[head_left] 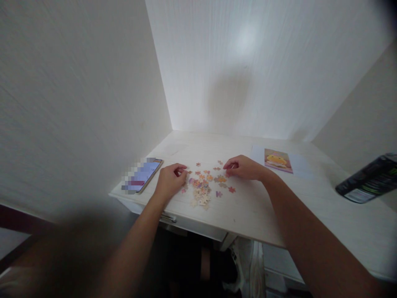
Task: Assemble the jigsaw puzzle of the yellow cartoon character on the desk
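A loose heap of small jigsaw puzzle pieces [202, 191] lies on the white desk, pale backs showing at its near side and pink, orange and purple faces elsewhere. Several single pieces are scattered around it. To the left of the heap, my left hand [171, 179] has its fingers curled, thumb and forefinger closed at a small puzzle piece [189, 172]. On the far right side, my right hand [243, 167] pinches at an orange piece [227, 174], partly covered by the fingertips. Beside that hand are joined-looking yellow and grey pieces [221, 179].
A phone [151, 170] with a lit screen lies at the desk's left edge. At the back right, a picture of a yellow figure [278, 160] rests on white paper. A dark can [367, 180] stands far right. White panels enclose the desk [198, 142]; a drawer handle [168, 217] projects in front.
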A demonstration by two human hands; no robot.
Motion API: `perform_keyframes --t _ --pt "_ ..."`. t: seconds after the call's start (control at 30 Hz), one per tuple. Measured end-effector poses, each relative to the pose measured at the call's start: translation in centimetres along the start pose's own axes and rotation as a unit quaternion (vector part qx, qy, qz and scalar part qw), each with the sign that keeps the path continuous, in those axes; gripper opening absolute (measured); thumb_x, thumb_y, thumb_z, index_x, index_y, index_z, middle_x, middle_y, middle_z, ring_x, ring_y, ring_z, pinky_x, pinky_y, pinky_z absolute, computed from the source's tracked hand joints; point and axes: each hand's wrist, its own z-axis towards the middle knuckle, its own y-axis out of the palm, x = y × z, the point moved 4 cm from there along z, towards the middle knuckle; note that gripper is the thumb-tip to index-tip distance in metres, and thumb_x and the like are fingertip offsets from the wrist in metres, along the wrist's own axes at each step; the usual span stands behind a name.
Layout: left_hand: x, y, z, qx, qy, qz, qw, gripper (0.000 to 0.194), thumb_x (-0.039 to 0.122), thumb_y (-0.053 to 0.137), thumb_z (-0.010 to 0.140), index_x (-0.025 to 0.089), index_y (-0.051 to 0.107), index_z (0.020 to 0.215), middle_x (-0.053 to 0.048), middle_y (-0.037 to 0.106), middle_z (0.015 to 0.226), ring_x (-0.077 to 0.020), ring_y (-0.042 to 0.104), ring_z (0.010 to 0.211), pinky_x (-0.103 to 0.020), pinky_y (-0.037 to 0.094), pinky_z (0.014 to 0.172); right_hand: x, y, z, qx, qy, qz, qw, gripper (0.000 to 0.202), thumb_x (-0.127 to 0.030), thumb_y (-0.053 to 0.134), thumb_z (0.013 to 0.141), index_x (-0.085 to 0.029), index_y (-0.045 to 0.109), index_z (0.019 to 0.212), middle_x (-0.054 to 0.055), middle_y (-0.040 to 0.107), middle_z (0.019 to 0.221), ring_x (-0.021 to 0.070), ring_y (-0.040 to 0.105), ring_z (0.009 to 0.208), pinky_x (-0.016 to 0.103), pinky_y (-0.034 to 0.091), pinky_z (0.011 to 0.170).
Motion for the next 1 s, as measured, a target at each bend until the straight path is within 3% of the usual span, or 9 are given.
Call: perform_keyframes --t 0.17,0.33,0.47,0.63,0.77,1.0 --pt "-0.1 -0.3 -0.3 0.024 -0.007 -0.023 0.999 0.024 0.032 0.066 0.079 0.018 0.071 0.098 -0.002 0.072 0.079 -0.014 0.062 0.066 -0.027 0.049 0.064 -3.6 2.0 0.0 0.061 -0.062 -0.035 0.996 0.02 -0.03 0.067 0.081 -0.019 0.073 0.096 0.007 0.074 0.095 0.0178 0.066 0.081 0.03 0.051 0.074" --pt "0.8 -0.4 -0.8 0.013 0.024 -0.004 1.0 0.019 0.034 0.068 0.08 0.023 0.073 0.095 -0.001 0.072 0.081 -0.0136 0.061 0.067 -0.029 0.049 0.069 -6.1 4.7 -0.1 0.033 -0.142 -0.085 0.986 0.021 -0.026 0.071 0.078 -0.022 0.074 0.098 0.005 0.074 0.096 0.0172 0.066 0.082 0.03 0.051 0.077" --pt "1.8 -0.3 -1.0 -0.027 0.059 0.032 0.997 0.015 0.027 0.07 0.077 0.024 0.075 0.091 -0.002 0.072 0.083 -0.0152 0.063 0.075 -0.03 0.048 0.075 -6.0 5.1 -0.1 0.026 -0.133 -0.093 0.986 0.02 -0.02 0.067 0.079 -0.022 0.075 0.097 0.004 0.075 0.091 0.0159 0.067 0.075 0.03 0.051 0.075" --pt "2.2 0.0 -1.0 -0.065 0.068 0.061 0.994 0.019 0.025 0.067 0.078 0.023 0.074 0.095 -0.002 0.071 0.084 -0.015 0.063 0.076 -0.029 0.047 0.075 -5.9 4.2 -0.2 0.039 -0.119 -0.086 0.988 0.02 -0.018 0.061 0.082 -0.02 0.075 0.095 0.004 0.076 0.087 0.0145 0.068 0.074 0.026 0.051 0.073" --pt "1.8 0.1 -0.9 -0.069 0.063 0.07 0.993 0.02 0.025 0.062 0.08 0.022 0.073 0.097 -0.002 0.071 0.085 -0.0147 0.062 0.074 -0.029 0.047 0.074 -5.2 3.4 -0.1 0.071 -0.095 -0.099 0.988 0.02 -0.019 0.059 0.085 -0.018 0.075 0.097 0.005 0.076 0.091 0.0154 0.068 0.078 0.026 0.051 0.075" --pt "1.5 0.2 -0.7 -0.052 0.063 0.066 0.994 0.018 0.024 0.059 0.081 0.02 0.073 0.092 -0.002 0.071 0.084 -0.0151 0.062 0.073 -0.029 0.046 0.073 -4.6 3.0 0.0 0.064 -0.083 -0.124 0.987 0.02 -0.018 0.061 0.083 -0.014 0.075 0.096 0.01 0.074 0.095 0.0184 0.067 0.08 0.029 0.05 0.077"
